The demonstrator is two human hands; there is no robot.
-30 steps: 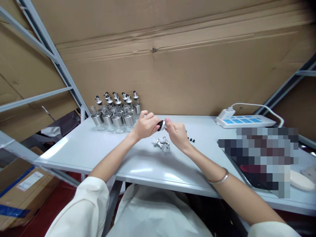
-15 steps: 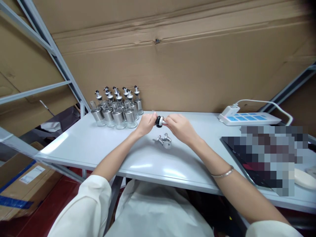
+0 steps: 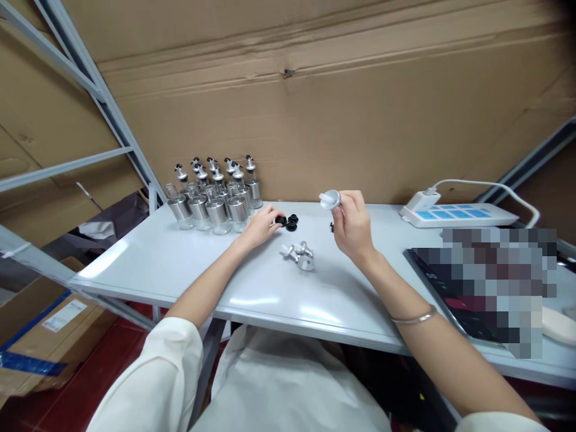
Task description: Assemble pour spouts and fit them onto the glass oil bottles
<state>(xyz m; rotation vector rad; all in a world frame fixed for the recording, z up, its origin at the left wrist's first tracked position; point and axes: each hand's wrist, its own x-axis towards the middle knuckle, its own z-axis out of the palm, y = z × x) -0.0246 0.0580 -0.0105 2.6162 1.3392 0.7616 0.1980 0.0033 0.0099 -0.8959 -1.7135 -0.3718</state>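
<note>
Low over the white table, my left hand (image 3: 262, 227) has its thumb and fingertips closed on a black stopper ring (image 3: 281, 221). Several more black rings (image 3: 292, 223) lie just right of it. My right hand (image 3: 354, 225) is raised and pinches a silver pourer cap (image 3: 332, 199), its pale inside and stem turned to the left. Several loose silver pourer caps (image 3: 299, 256) rest on the table between my forearms. A small black piece (image 3: 332, 227) shows partly behind my right hand.
Glass bottles with steel sleeves (image 3: 216, 211) stand at the back left; the rear ones carry pourers, the front ones are uncapped. At the right are a power strip (image 3: 463, 214) with a plug and cable, and a dark tablet (image 3: 443, 294). Cardboard (image 3: 315, 120) backs the table.
Both hands held the pourer together before; the black ring and silver cap are now apart. My right hand rose rightward with the cap, and my left moved slightly left, uncovering black rings.
</note>
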